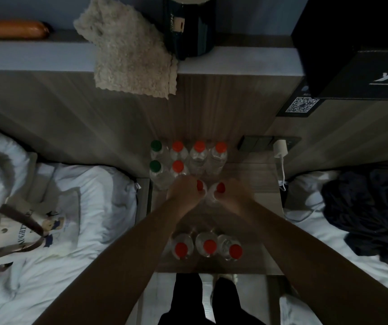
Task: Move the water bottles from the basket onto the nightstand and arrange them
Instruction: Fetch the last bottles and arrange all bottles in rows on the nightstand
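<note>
Dim and soft overall; labels on clear plastic hard to read, bottle bodies nearly lost against the pale wood-grain nightstand top (253, 174). No basket to be made out. White bedding (90, 188) on either side, cut off by the edges; cream tote bag with brown straps (36, 228) lying on the left bed, dark crumpled clothing (371, 207) on the right bed.

Left hand (183, 190) closed around the neck of a clear red-capped bottle (201, 186), fingers curled and covering most of the cap. Right hand (231, 192) wrapped likewise around a second clear red-capped bottle (220, 187), cap showing just beside the thumb. Both held bottles side by side, nearly touching, at mid-nightstand.

Behind the hands: back row of one green-capped bottle (156, 145) and three red-capped ones (198, 146), then another green-capped bottle (155, 165) and a red-capped bottle (178, 166). Nearer the body, well apart from the hands: front row of three red-capped bottles (209, 246).
</note>
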Demonstrator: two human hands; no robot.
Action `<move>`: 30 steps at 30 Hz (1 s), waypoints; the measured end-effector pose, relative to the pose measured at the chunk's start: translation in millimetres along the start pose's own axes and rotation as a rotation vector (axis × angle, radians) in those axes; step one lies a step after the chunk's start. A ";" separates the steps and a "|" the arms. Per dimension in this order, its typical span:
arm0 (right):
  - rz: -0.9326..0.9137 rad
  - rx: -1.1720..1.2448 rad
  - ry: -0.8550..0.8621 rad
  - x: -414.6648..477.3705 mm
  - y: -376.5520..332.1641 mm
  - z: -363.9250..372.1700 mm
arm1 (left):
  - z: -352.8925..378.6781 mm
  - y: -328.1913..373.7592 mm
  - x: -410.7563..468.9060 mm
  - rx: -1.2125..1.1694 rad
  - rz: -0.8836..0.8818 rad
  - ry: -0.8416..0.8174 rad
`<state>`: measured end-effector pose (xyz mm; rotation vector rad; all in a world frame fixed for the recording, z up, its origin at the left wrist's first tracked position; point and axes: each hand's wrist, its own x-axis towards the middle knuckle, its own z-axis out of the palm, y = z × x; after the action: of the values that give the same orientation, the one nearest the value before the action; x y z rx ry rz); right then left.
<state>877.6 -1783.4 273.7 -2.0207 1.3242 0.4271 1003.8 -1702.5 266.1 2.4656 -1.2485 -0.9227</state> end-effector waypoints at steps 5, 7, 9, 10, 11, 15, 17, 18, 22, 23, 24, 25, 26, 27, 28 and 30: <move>-0.008 0.076 -0.004 17.0 2.1 8.5 | 6.6 -2.1 11.7 -0.012 -0.029 0.026; -0.018 0.075 0.005 13.9 1.4 5.6 | 8.5 -4.9 14.8 -0.034 -0.002 0.023; -0.035 0.072 0.033 10.7 4.4 4.3 | 9.3 -8.2 14.7 -0.075 0.027 0.029; -0.049 0.090 0.059 9.5 8.1 4.6 | 11.2 -10.9 14.0 -0.105 0.038 0.036; -0.053 0.118 0.073 8.1 12.6 5.3 | 13.7 -14.4 13.3 -0.143 0.045 0.044; -0.031 0.304 0.048 7.7 30.8 16.5 | 33.0 -35.2 11.1 -0.292 0.052 0.119; -0.035 0.348 0.018 11.9 38.5 27.5 | 48.2 -51.2 11.6 -0.302 0.048 0.121; -0.031 0.370 0.010 14.8 42.1 33.9 | 53.9 -58.6 11.4 -0.288 0.044 0.091; 0.058 0.585 -0.077 33.5 54.0 64.4 | 71.3 -82.8 24.1 -0.199 -0.002 -0.234; 0.079 0.626 -0.089 39.4 55.8 72.0 | 72.9 -85.0 29.6 -0.171 -0.035 -0.297; 0.098 0.679 -0.091 46.5 57.2 79.8 | 73.5 -85.4 35.4 -0.165 -0.088 -0.343; 0.117 0.707 -0.096 53.7 59.0 87.6 | 75.6 -85.6 40.2 -0.182 -0.142 -0.387; 0.136 0.729 -0.101 61.1 59.8 95.0 | 79.2 -85.8 45.7 -0.206 -0.187 -0.414; 0.164 0.723 -0.115 68.5 61.8 103.4 | 83.8 -86.0 51.1 -0.223 -0.216 -0.434; 0.202 0.732 -0.124 74.0 64.1 112.0 | 88.2 -86.3 55.3 -0.226 -0.238 -0.458; 0.256 0.759 -0.145 82.9 67.8 125.1 | 94.7 -82.9 59.8 -0.252 -0.282 -0.505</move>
<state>863.4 -1770.6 110.1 -1.1837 1.3840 0.1373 1024.2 -1691.6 128.8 2.3147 -0.8376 -1.7420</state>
